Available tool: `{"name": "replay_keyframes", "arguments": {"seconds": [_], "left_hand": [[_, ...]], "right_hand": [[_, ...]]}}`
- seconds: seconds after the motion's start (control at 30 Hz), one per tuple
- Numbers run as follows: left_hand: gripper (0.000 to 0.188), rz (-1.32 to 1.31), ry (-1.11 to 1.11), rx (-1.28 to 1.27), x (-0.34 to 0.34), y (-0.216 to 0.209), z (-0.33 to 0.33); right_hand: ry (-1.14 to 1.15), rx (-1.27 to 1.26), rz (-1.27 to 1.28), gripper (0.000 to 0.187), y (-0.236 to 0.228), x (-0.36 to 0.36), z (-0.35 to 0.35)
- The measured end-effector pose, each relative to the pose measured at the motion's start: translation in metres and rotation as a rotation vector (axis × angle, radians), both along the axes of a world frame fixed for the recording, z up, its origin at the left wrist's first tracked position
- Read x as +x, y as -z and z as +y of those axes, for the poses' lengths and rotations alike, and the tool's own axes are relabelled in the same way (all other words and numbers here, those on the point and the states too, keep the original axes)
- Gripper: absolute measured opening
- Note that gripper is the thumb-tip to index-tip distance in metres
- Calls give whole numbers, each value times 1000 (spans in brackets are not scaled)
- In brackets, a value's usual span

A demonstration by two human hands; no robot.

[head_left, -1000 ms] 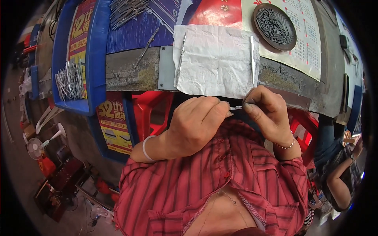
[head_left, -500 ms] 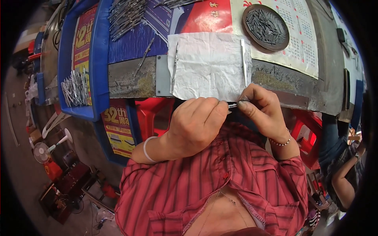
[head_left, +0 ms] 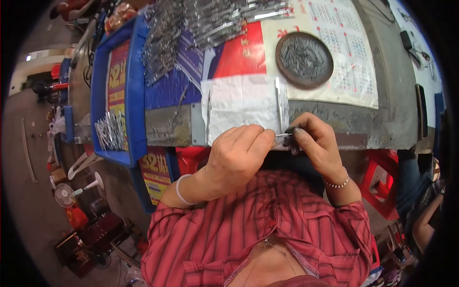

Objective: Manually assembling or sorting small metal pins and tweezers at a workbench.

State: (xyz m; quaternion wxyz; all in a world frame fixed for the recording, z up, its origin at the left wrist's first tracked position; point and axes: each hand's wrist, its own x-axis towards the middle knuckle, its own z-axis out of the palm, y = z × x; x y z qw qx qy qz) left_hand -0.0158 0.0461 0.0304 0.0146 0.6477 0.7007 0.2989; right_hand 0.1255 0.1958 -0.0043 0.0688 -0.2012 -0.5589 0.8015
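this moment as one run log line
left hand: closed on slim silver metal piece | right hand: pinching its other end | ahead: crumpled white paper sheet, round brown dish of grey metal pins

The shirt is red with dark stripes, the open tray blue, the crumpled sheet white, the round dish brown, its pins grey, and the thin metal piece silvery.

Left hand and right hand holding a slim silvery piece between them, desk edge close by, creased white paper beyond, round dish of dark pins, blue tray at left.
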Motion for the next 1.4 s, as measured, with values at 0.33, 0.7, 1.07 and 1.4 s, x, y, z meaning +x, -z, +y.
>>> {"name": "replay_keyframes", "arguments": {"seconds": [0.33, 0.7, 1.07, 1.4], "left_hand": [[8, -45, -109, 182, -126, -26, 136], [15, 144, -166, 71, -237, 40, 267], [20, -46, -293, 46, -260, 22, 241], [32, -97, -266, -52, -277, 43, 287]], "right_hand": [[525, 677, 135, 12, 46, 46, 28], [542, 790, 252, 10, 38, 36, 31], [567, 805, 218, 10, 34, 31, 27], [542, 845, 164, 12, 34, 33, 22]]}}
